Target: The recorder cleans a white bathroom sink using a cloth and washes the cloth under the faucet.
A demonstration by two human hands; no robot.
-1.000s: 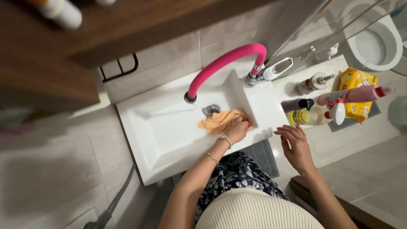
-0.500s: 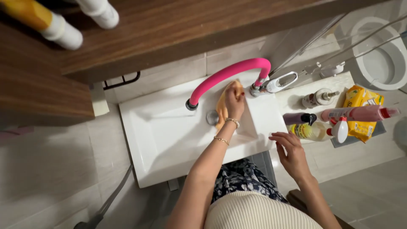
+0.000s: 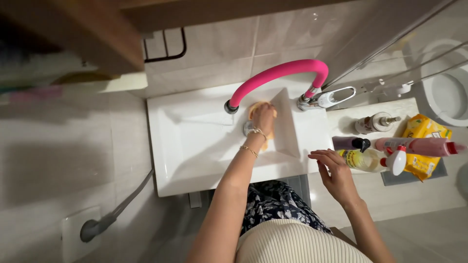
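Note:
My left hand (image 3: 263,118) presses an orange cloth (image 3: 255,108) against the back slope of the white rectangular sink (image 3: 190,146), just under the curved pink faucet spout (image 3: 278,75). The cloth is mostly hidden beneath the hand, near the drain. Two thin bracelets sit on that wrist. My right hand (image 3: 335,171) rests with fingers spread on the sink's right front corner, holding nothing, close to a yellow-liquid bottle (image 3: 361,159).
On the counter to the right stand a soap pump (image 3: 373,122), a dark-capped bottle (image 3: 348,142), a pink spray bottle (image 3: 414,146) and a yellow packet (image 3: 425,146). A chrome tap handle (image 3: 327,98) sits behind. A toilet (image 3: 448,92) is far right, a wooden shelf (image 3: 73,29) overhead.
My left hand slid the cloth from the sink's front right up to the back, then a little left under the spout. The right hand stayed put. The view shifted.

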